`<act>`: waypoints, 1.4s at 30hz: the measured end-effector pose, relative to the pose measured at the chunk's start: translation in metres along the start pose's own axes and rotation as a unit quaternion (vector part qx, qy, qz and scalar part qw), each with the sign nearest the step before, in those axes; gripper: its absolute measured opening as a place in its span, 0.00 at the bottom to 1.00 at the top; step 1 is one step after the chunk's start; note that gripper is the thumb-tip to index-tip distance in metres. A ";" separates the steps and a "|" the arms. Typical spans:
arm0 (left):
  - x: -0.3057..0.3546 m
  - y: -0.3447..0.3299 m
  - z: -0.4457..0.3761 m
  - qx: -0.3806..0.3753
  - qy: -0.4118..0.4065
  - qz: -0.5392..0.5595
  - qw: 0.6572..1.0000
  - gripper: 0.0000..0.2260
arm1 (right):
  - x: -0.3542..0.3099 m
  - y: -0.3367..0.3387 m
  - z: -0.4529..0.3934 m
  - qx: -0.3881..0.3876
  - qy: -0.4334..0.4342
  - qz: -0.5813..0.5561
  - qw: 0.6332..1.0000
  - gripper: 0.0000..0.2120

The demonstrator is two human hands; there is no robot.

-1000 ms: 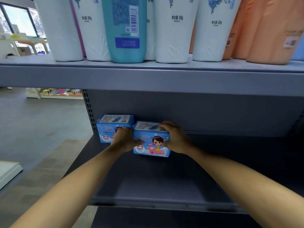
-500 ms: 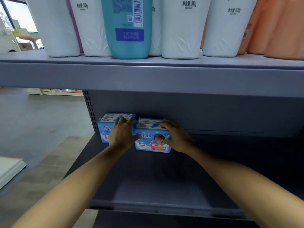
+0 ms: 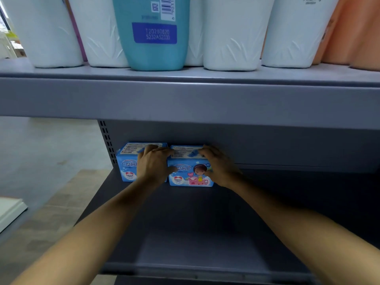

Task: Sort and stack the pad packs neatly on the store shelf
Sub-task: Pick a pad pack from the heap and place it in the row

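Note:
Two blue pad packs stand side by side at the back left of the dark lower shelf (image 3: 185, 233). The left pack (image 3: 128, 167) sits against the shelf's perforated upright. The right pack (image 3: 190, 175), printed with a cartoon girl, touches it. My left hand (image 3: 153, 164) grips the right pack's left end, its fingers over the top edge where the two packs meet. My right hand (image 3: 219, 166) grips the same pack's right end, fingers curled over its top.
The upper shelf edge (image 3: 185, 99) hangs close overhead, carrying white bottles (image 3: 232, 33), a teal bottle (image 3: 152, 31) and orange ones (image 3: 353, 31). The lower shelf stretches bare to the right. Store floor (image 3: 47, 153) lies left of the unit.
Both hands have pushed the right pack back and to the left until it stands flush beside the left pack. My head has moved closer to the shelf.

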State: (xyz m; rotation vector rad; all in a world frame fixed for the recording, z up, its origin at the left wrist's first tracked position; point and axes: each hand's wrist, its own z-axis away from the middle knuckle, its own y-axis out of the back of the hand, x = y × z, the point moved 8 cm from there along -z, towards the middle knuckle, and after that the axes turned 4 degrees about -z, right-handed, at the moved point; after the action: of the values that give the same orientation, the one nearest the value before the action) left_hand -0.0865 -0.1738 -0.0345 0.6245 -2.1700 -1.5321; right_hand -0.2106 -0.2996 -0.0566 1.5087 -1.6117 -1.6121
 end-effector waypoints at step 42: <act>-0.021 -0.020 -0.021 -0.018 -0.074 0.040 0.996 0.32 | -0.009 -0.003 -0.008 0.001 0.030 0.054 0.998 0.31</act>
State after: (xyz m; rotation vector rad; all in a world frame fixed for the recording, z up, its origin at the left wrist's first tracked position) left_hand -0.0552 -0.1835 -0.0483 0.4191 -2.2400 -1.6180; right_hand -0.1997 -0.2945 -0.0542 1.4309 -1.6342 -1.4928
